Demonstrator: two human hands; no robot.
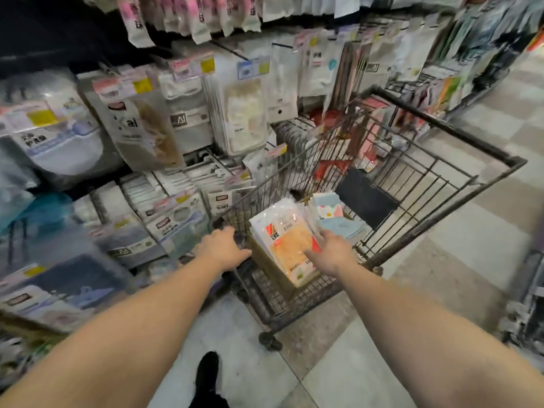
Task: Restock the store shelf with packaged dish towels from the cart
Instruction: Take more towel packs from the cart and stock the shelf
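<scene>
Both bare arms reach forward from the bottom of the frame toward a black wire cart point(459, 139) at centre right. The left hand point(222, 250) rests on the cart's near-left corner, fingers curled over the rim there, though blur hides how firmly it grips. The right hand point(331, 250) lies on a pack of dish towels point(287, 240) with an orange cloth showing through its clear wrapper; the fingers spread over the pack's right edge, and whether they have closed round it cannot be told. That pack stands tilted in a cardboard box point(270, 270) at the near end of the cart. Just beside it, toward the right, lies a pack of pale blue cloths point(335, 219). Shelves point(188, 160) crowded with hanging packaged goods fill the left and top of the frame. A black shoe point(207, 369) shows on the tiled floor point(368, 348) at bottom centre.
</scene>
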